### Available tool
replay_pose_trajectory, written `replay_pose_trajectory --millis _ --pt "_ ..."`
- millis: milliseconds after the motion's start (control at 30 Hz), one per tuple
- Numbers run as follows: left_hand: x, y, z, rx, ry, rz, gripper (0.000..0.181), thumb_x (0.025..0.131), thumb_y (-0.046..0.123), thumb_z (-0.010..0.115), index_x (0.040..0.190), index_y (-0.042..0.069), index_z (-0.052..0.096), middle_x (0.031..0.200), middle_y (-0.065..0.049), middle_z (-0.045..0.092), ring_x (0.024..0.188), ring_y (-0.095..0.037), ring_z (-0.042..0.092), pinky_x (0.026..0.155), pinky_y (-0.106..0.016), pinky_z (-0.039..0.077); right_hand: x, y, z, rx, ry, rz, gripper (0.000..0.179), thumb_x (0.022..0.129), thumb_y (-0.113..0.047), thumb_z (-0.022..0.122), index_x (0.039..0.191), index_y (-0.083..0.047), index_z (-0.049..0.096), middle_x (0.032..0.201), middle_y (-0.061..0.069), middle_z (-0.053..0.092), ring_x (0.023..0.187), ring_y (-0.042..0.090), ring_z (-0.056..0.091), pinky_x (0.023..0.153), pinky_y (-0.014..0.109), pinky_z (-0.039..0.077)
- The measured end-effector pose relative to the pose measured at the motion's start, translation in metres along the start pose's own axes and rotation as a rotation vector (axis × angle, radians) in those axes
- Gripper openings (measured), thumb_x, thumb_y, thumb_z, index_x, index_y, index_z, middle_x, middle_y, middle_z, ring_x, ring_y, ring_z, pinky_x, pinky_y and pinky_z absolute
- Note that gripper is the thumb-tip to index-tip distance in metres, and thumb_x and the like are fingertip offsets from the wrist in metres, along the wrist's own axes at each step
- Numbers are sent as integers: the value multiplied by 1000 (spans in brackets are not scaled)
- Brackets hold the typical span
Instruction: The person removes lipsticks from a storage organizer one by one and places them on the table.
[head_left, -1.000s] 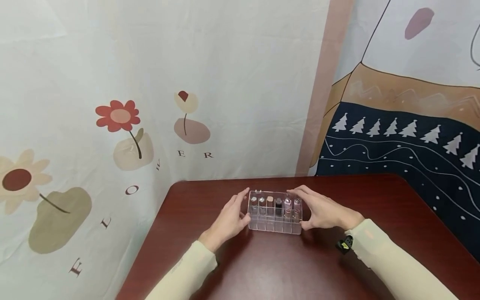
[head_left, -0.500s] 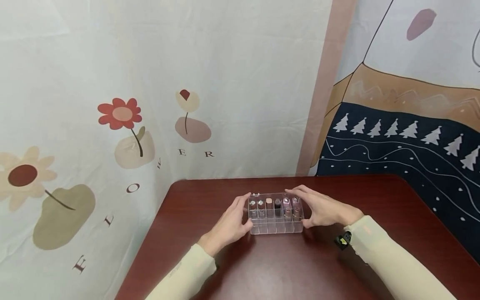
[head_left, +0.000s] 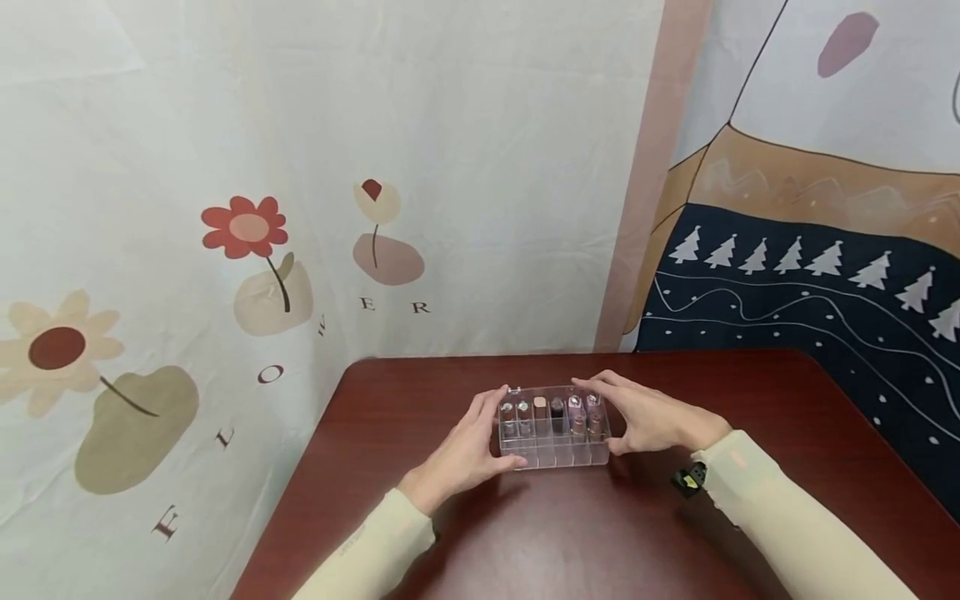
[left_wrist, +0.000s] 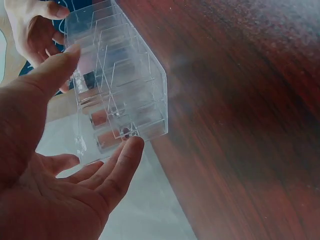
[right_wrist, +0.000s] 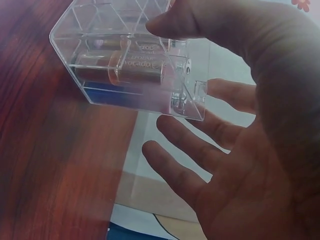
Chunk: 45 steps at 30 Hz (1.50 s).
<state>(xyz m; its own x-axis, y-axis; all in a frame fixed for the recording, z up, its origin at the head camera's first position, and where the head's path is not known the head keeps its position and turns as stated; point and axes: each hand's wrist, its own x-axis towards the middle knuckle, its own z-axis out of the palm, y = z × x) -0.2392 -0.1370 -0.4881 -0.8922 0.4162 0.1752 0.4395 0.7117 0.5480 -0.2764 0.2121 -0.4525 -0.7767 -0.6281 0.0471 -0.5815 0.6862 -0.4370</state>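
A clear plastic lipstick organizer (head_left: pixel 553 454) stands on the table, divided into small compartments. Several lipsticks (head_left: pixel 540 408) fill its back row and two more stand at the right, while its front row shows bare cells. My left hand (head_left: pixel 463 450) holds the left end, thumb across the front corner and fingers along the side and back. At the right end, my right hand (head_left: pixel 660 417) holds the organizer between thumb in front and forefinger behind. The right wrist view shows the other fingers (right_wrist: pixel 175 175) spread loosely beside the organizer's wall (right_wrist: pixel 60 37).
The dark red-brown table (head_left: pixel 555 533) runs back to a pale curtain (head_left: pixel 480 167) printed with flowers and letters. A navy cloth (head_left: pixel 787 292) with white trees hangs at the right. A small black device (head_left: pixel 688 481) sits at the right cuff.
The organizer has turned slightly, its front edge now more level in the head view. My left thumb has moved right across the front corner. The right hand keeps nearly the same place.
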Motion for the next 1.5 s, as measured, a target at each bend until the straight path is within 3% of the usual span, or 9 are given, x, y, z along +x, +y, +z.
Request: replay_pose_trajectory --millis 167,300,433,633,900,1300,1500 --pt "5 -3 1 -15 21 43 117 88 23 106 179 1 36 171 -21 52 131 -33 73 120 -55 60 -3 0 2 -12 12 11 102 89 -17 95 179 -21 47 163 9 59 141 31 66 112 62 65" --pt "4 -4 1 -23 6 40 111 92 16 103 180 2 36 168 -19 54 118 -24 75 105 -45 65 -6 1 7 -32 50 19 94 95 -29 93 178 -24 49 162 8 60 139 30 69 107 61 67" --pt "4 -4 0 -31 -3 36 109 93 15 101 180 4 36 166 -18 56 119 -23 75 95 -38 66 -8 2 12 -80 117 5 85 99 -37 92 174 -22 55 162 9 61 135 30 70 104 59 69" --pt "5 -3 -1 -39 2 42 109 92 15 102 178 3 36 164 -20 56 121 -28 78 98 -44 69 -8 -2 13 -162 220 -42 76 97 -32 94 166 -20 65 160 9 62 134 28 69 103 55 70" --pt "5 0 -1 -29 4 18 109 92 16 102 178 6 36 165 -19 58 122 -28 78 101 -46 69 -5 -5 15 -249 303 -155 49 92 -24 99 137 -16 81 138 3 71 125 22 70 107 50 68" --pt "6 -3 0 -31 0 5 108 93 16 101 178 7 36 165 -20 57 124 -29 79 101 -49 69 0 -4 31 -395 352 -241 44 92 -31 99 127 -14 80 120 1 75 110 20 68 94 44 60" --pt "7 -5 1 -33 -7 -4 108 93 17 102 178 8 36 165 -19 58 124 -28 78 101 -49 68 2 -2 36 -409 366 -220 41 92 -32 99 125 -15 81 118 0 77 110 20 69 96 44 61"
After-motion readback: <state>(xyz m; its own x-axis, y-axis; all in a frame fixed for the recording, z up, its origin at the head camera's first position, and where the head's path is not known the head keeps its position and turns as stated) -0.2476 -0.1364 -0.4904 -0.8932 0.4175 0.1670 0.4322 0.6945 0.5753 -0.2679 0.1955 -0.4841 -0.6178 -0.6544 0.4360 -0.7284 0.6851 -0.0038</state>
